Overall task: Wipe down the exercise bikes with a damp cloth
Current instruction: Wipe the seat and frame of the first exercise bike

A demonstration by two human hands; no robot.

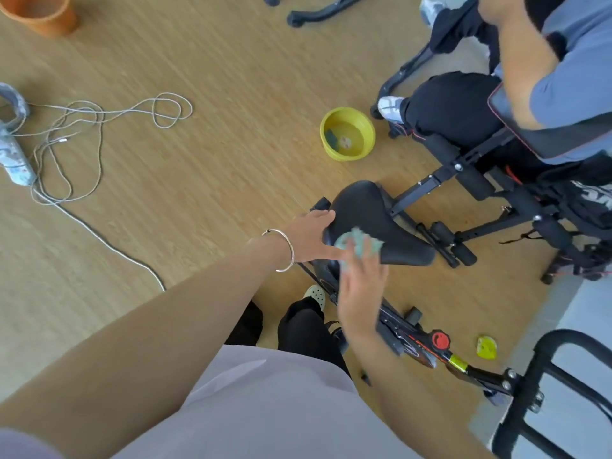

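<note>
Now, right hand (pixel 361 293): blurred, reaching in from the lower right; its fingers are closed on the cloth and press it to the saddle.
Cloth (pixel 347 241): pale green and bunched, on the near side of the saddle, about halfway along it.
Left hand (pixel 311 236): holds the wide end of the saddle, fingers laid over the far edge, thumb stretched along the near edge until it touches the cloth.
Bangle (pixel 285 250): thin and silver-coloured, round the left wrist.
Saddle (pixel 374 210): black and smooth, its narrow nose pointing right.
Bike frame (pixel 414 346): black with red markings, running from under the saddle towards the lower right; a red knob (pixel 439 340) sits on it.
Black tube loop (pixel 543 376): bolted at the frame's lower-right end, at the edge of the view.
Clog (pixel 316 294): pale green, on the wearer's foot just below the saddle, with a black trouser leg above it.
Yellow bowl (pixel 364 127): on the floor beyond the saddle, holding water and a dark green piece.
Yellow scrap (pixel 486 347): on the floor right of the red knob.
Second person (pixel 463 104): seated on another black machine, upper right, in black trousers and a grey-blue top.
Cord (pixel 99 127): pale, looped loosely over the wooden floor (pixel 198 61) at left.
Orange pot (pixel 39 13): top left corner, partly cut off.
</note>
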